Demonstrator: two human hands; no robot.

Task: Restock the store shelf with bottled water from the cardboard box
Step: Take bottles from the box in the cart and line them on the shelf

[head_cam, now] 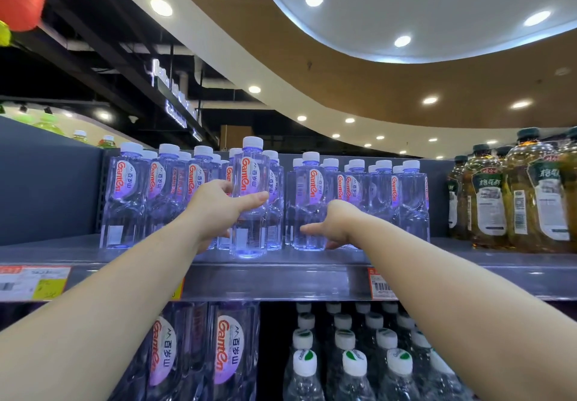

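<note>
A clear water bottle (249, 182) with a white cap and a red-lettered label stands at the front of the grey top shelf (281, 282). My left hand (215, 210) grips it around the middle, thumb across its front. Rows of the same water bottles (162, 188) fill the shelf to its left and right. My right hand (334, 226) reaches to the base of the front bottle (309, 201) of the right-hand group, fingers extended against it. No cardboard box is in view.
Dark-capped bottles of yellow-green drink (512, 194) stand at the shelf's right end. Below are large water bottles (224, 350) and several small white-capped bottles (352, 366). Price tags (31, 282) hang on the shelf edge. A grey panel (46, 182) bounds the left.
</note>
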